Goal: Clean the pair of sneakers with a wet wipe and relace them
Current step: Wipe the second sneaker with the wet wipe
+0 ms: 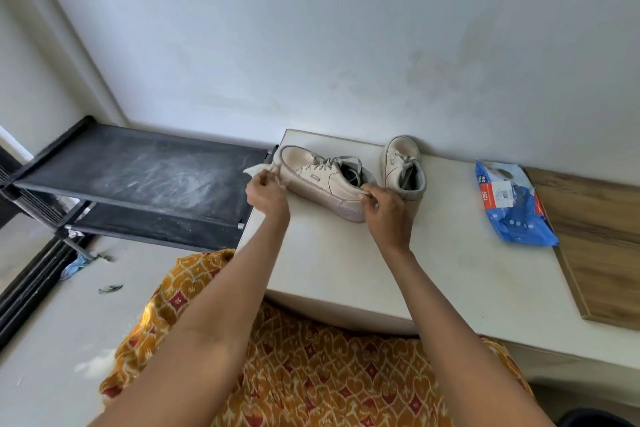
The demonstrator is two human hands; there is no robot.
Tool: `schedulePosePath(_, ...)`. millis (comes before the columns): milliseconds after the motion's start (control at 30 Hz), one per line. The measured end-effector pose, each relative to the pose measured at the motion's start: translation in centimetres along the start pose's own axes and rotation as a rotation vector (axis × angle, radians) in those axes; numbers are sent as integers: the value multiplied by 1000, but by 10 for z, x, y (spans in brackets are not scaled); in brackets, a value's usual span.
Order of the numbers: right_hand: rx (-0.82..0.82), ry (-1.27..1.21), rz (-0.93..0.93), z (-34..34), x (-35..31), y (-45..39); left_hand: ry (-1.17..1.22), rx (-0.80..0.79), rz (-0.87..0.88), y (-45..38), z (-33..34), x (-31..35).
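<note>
Two beige sneakers stand on a white table (346,263). The nearer sneaker (322,177) lies sideways, toe to the left, grey laces loosely threaded. My left hand (266,192) pinches a white wet wipe (256,170) against its toe end. My right hand (386,208) grips the heel of this sneaker. The second sneaker (403,166) stands behind it near the wall, toe pointing away, laces in place.
A blue wet wipe pack (512,204) lies on the table to the right, beside a wooden board (602,246). A black shoe rack (138,177) with dusty shelves stands left of the table. The wall runs right behind the sneakers.
</note>
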State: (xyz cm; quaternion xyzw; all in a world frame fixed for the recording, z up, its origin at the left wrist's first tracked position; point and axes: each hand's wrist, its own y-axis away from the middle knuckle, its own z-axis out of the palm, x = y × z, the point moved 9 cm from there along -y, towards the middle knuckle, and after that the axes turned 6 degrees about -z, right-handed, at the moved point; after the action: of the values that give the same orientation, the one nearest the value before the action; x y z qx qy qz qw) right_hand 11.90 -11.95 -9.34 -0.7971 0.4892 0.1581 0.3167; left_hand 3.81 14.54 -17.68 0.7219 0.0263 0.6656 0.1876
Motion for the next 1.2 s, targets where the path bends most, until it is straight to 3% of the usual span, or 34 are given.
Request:
schedulePosePath(233,28,-57,31,0,-4,3,17,-167,-159,28,29,-11)
schedulePosePath(467,-24,-35,137,-2,-11,10,-156,-265,-20,102,41,-31)
schedulePosePath(833,28,-96,335,9,-31,36,-266,-393,159,162,1,-29)
schedulePosePath(1000,-25,-113,344,15,-39,50,-374,-542,179,181,-9,-32)
schedulePosePath(1100,-48,-208,297,7,-42,56,-335,-629,112,194,-16,-36)
schedulePosePath(1200,-8,-396,313,-21,-31,67,-117,-736,-163,201,-16,-48)
